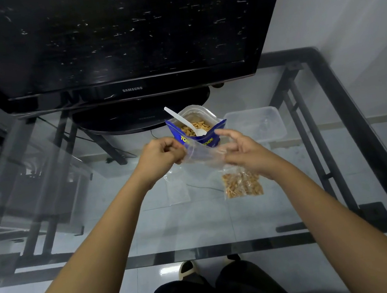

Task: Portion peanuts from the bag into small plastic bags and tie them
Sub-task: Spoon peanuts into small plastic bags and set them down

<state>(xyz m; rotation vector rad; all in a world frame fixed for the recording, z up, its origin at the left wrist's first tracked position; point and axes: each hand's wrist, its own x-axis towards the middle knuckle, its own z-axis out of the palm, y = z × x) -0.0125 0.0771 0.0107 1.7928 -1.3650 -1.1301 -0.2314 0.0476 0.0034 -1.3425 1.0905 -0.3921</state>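
A blue peanut bag (215, 135) stands open on the glass table, peanuts showing inside and a white plastic spoon (185, 122) resting in it. In front of it I hold an empty small clear plastic bag (201, 156) stretched between both hands. My left hand (160, 156) pinches its left edge with closed fingers. My right hand (243, 150) grips its right edge, fingers partly spread. Below my right hand a small bag filled with peanuts (241, 184) lies on the table. A flat stack of empty clear bags (177, 189) lies to its left.
A black television (125, 44) on its stand (141, 115) fills the back of the glass table (97, 208). A clear plastic container (256, 123) sits right of the peanut bag. The table's black frame (357, 124) runs along the right; my legs show below the near edge.
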